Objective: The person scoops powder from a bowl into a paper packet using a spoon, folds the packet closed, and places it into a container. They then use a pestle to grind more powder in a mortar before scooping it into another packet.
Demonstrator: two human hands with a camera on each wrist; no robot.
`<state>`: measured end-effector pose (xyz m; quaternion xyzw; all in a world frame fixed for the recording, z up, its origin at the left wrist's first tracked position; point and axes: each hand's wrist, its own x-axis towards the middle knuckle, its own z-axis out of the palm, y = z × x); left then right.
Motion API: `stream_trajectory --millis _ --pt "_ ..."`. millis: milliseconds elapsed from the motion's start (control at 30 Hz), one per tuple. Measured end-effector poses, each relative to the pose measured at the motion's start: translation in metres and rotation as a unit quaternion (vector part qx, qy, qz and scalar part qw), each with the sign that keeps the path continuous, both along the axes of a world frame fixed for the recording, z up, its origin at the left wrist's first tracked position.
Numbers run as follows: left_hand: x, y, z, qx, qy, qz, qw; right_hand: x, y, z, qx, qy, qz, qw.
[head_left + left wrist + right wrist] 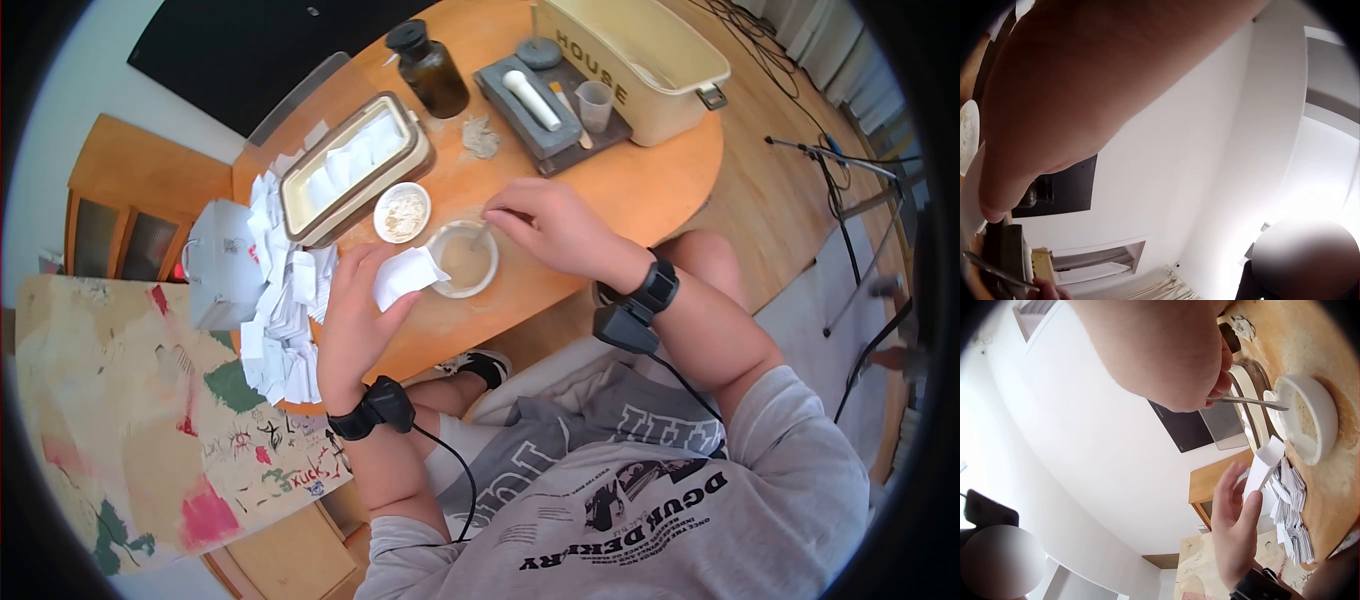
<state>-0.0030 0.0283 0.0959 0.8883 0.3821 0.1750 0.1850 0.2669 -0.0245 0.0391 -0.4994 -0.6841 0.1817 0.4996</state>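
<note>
In my left hand [352,318] I hold a folded white paper [408,277], with the thumb on its near side and its open end at the rim of a white bowl [1330,415]. My right hand [560,225] pinches a thin metal spatula [1249,400] between thumb and fingers. Its flat tip points down into the bowl, over a layer of beige powder [462,262]. Right behind the bowl stands a small white tub [379,222] with pale, crumbly powder in it. The left wrist view shows the spatula [997,270] with the right fingertips on it.
Piled folded papers [280,330] lie left, beside a rimmed tray [303,235] holding more. Farther back are a brown bottle [432,85], a greyish clump [480,138], a dark block [510,112] bearing a white pestle [533,100], a beaker [596,108] and a cream bin [650,105].
</note>
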Motion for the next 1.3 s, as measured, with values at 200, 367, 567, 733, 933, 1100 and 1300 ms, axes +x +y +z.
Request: stream_trajectory --millis 200,367,567,733,933,1100,1300 --pt "-0.063 0.04 -0.043 0.064 -0.153 0.196 0.967 -0.003 0.002 0.002 0.002 -0.014 0.023 1.0" --pt "-0.099 0.072 -0.073 0.198 -0.187 0.374 0.887 -0.008 -0.002 0.004 -0.103 0.024 0.004 0.994" --pt "-0.106 0.093 -0.099 0.216 -0.151 0.357 0.896 -0.011 -0.004 0.009 -0.101 0.009 0.003 0.995" --pt "-0.078 0.104 -0.084 0.224 -0.132 0.32 0.911 -0.009 -0.003 0.007 -0.048 0.004 -0.003 0.999" --pt "-0.04 0.181 -0.07 0.164 0.038 0.295 0.94 -0.012 -0.004 0.008 -0.045 0.005 0.017 0.999" --pt "-0.018 0.228 -0.066 0.035 0.193 0.344 0.918 -0.011 -0.003 0.007 0.004 -0.001 0.018 1.0" --pt "-0.013 0.24 -0.063 -0.091 0.103 0.352 0.926 -0.008 -0.005 0.009 -0.006 0.019 0.03 0.999"
